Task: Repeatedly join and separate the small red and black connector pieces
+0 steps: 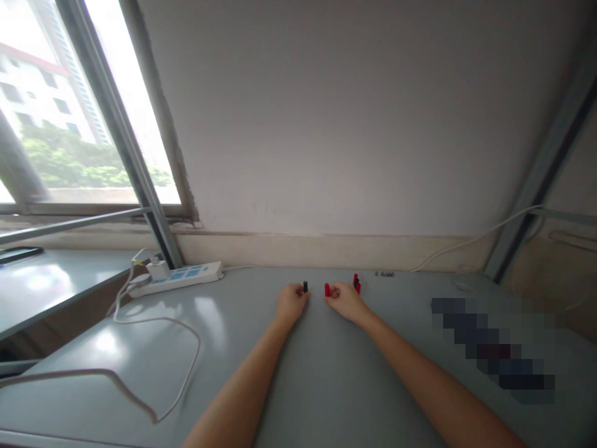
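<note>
My left hand (pixel 292 303) is closed on a small black cylinder-shaped piece (pixel 305 287), which stands up from between the fingertips. A short gap to the right, my right hand (pixel 345 301) pinches a small red cylinder-shaped piece (pixel 327 290). Both are too small for me to make out their exact kind. Just behind my right hand lie several more red and black pieces (pixel 356 283), partly hidden by the hand. Farther right, near the wall, a row of several tiny dark metallic bits (pixel 385 274) rests on the grey table (pixel 308 386).
A white power strip (pixel 186 277) with a plugged-in adapter (pixel 157 268) sits at the back left. Its pale cable (pixel 198 342) loops across the table's left side. A blurred-out dark object (pixel 494 351) lies at the right. Metal posts (pixel 536 149) frame the table, with a wall behind.
</note>
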